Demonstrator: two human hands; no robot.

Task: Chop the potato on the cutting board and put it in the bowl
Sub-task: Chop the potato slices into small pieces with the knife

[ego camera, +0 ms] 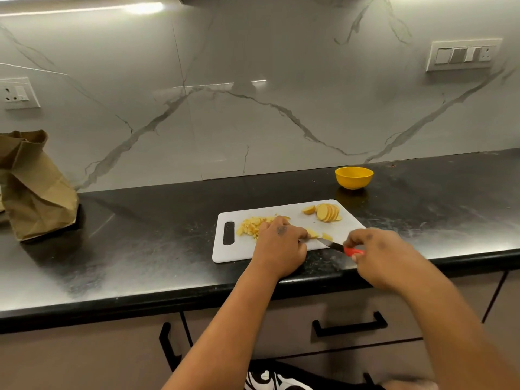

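Your left hand [278, 237] is curled down over a few potato slices [312, 233] at the near middle of the white cutting board [281, 249], pinning them, while your right hand [374, 246] grips the red-handled knife [342, 248]. The blade points left and slightly away from you, its tip just beside your left fingertips, so the next cut falls in the narrow stretch between the two hands. Chopped potato pieces [253, 225] lie heaped just beyond and left of your left hand; a fan of uncut slices [327, 212] waits at the board's far right corner, nearer your knife hand. The yellow bowl [354, 177] stands on the desk [140, 235] beyond that corner.
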